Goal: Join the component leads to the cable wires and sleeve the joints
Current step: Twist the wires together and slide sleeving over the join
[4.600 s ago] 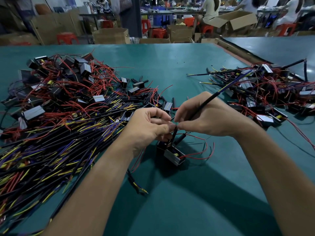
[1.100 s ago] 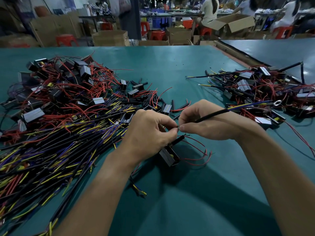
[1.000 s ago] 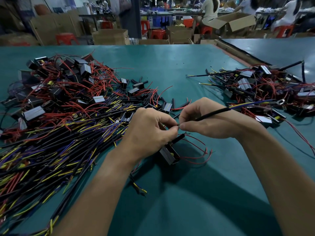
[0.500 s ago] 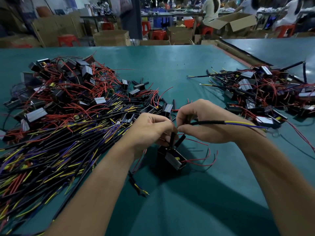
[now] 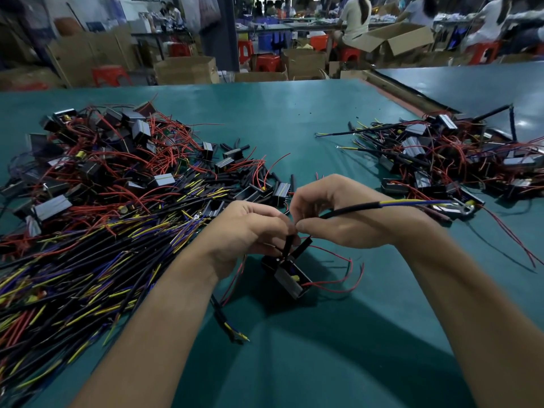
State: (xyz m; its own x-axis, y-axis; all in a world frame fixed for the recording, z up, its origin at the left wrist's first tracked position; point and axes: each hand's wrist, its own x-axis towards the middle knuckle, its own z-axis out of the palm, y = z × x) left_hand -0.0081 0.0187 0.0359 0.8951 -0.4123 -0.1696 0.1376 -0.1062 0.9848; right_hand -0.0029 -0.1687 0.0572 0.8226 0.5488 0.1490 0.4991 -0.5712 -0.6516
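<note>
Hands meet above a green worktable (image 5: 294,119) as a worker joins a component to a cable. The left hand (image 5: 250,228) has its fingers curled and pinches the top of a black sleeve (image 5: 289,245). The sleeve runs down to the component (image 5: 290,275), a small black block with a metal face just below both sets of fingertips. Whether the block rests on the table or hangs from its leads cannot be told. A second sleeve (image 5: 304,243) slants beside the first, under the right thumb.

The right hand (image 5: 347,219) is clamped, thumb against forefinger, on the black cable (image 5: 353,208). The cable passes over the back of that hand and out to its far side, where the yellow and blue cores (image 5: 412,202) emerge. The joint itself is hidden between the touching fingertips.

The risk appears to lie in that hidden spot. If the twist is loose, pushing the sleeve over it could pull the strands apart, or the sleeve could stop short and leave bare wire showing. The component's thin red leads (image 5: 338,287) loop loosely under the right wrist, so a tug there might strain the fresh joint.

A heap of unworked cables (image 5: 88,260) lies beyond the left forearm, and a pile of wired units (image 5: 456,166) lies beyond the right hand. Either could snag the trailing cable end if the hands swing wide.
</note>
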